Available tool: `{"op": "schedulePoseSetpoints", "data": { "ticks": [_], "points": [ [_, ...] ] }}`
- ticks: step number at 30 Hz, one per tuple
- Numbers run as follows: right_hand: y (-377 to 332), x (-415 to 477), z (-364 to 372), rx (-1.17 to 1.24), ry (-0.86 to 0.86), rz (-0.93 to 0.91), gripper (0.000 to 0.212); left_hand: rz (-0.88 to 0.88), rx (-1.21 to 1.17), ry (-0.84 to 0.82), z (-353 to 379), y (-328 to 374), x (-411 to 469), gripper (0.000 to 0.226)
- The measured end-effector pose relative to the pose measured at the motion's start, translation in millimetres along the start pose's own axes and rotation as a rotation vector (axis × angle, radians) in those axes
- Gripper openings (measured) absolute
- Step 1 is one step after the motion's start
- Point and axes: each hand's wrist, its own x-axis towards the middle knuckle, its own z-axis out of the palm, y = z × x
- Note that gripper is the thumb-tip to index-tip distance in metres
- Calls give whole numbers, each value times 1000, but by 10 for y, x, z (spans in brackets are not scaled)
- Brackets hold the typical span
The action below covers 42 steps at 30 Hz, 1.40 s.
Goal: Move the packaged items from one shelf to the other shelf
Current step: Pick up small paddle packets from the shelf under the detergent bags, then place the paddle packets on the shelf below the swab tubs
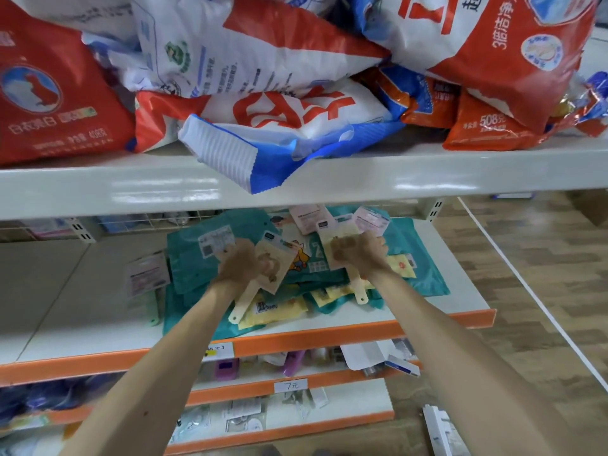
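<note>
A cream packet (279,260) is gripped in the left hand (240,263), a second packet (338,234) in the right hand (358,251), over the orange-edged shelf (329,334). A red bag (487,126) above is marked "508克", a lower tag (290,385) "7元".

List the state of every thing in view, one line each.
left hand, gripping the left cream packet
right hand, gripping the right cream packet
teal packages, heaped flat on the middle shelf
yellow packets, flat at the heap's front
blue-and-white bag, lying on the top shelf, one end overhanging its edge
red detergent bags, piled on the top shelf
</note>
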Motion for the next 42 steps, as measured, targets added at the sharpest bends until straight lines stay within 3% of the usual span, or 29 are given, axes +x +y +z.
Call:
{"op": "schedulePoseSetpoints", "data": {
  "ticks": [3, 8, 13, 16, 20, 22, 25, 31, 37, 42],
  "points": [
    [-38, -96, -30, 41, 78, -38, 20, -24, -55, -21, -27, 2, -71, 31],
    [-121, -313, -264, 178, 63, 19, 32, -128, -377, -43, -361, 36, -272, 26],
    [-223, -585, -481, 342, -22, 102, 14, -293, -850, -30, -816, -93, -513, 13],
    [-288, -758, -552, 453, -26, 120, 12, -378, -950, 1, -992, -131, -733, 25],
    [-366, -1033, -564, 492, -53, 66, 10, -401, -1081, 77, -1157, -392, -1102, 17],
    [-379, -1186, -497, 453, -75, 27, 6, -408, -1107, 144, -1239, -544, -1380, 19],
    [-420, -1453, -327, 391, -108, -48, 19, -423, -1075, 196, -1334, -732, -1807, 18],
    [-680, -2243, 47, 337, -216, -191, 25, -502, -957, 283, -1566, -1443, -2830, 26],
    [-1357, -3117, 654, 325, -376, -333, 26, -587, -1029, 465, -2080, -2341, -3820, 21],
    [-2176, -3809, 1324, 329, -530, -424, 20, -646, -1080, 628, -2582, -3073, -4455, 3]
  ]
}}
